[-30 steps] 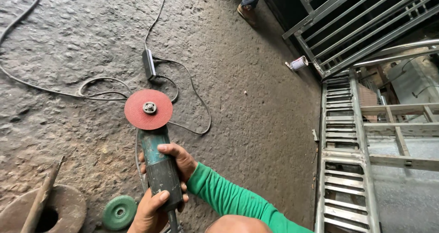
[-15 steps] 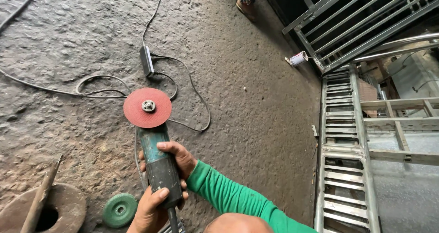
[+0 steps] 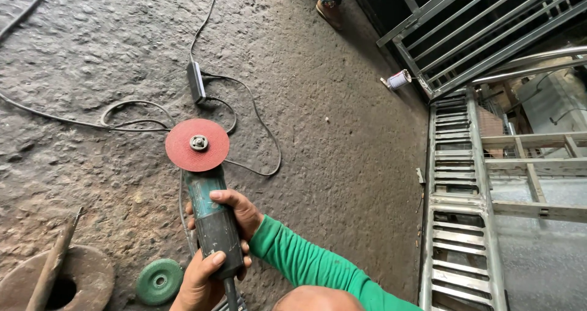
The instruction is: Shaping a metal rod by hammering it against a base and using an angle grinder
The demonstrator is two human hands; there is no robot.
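Observation:
Both of my hands hold an angle grinder (image 3: 213,225) with a teal and black body, pointing away from me above the rough concrete floor. Its red abrasive disc (image 3: 197,145) faces up, with a metal nut at the centre. My right hand (image 3: 237,210), in a green sleeve, wraps the body's middle from the right. At the bottom edge of the view, my left hand (image 3: 200,279) grips the rear of the body. The grinder's cord leaves at the bottom edge.
A green disc (image 3: 159,281) lies on the floor by my left hand. A rusty round part with a rod (image 3: 61,280) sits lower left. Cables and a power strip (image 3: 196,82) lie ahead. A metal gate frame (image 3: 455,225) lies right. Another person's foot (image 3: 330,11) stands far off.

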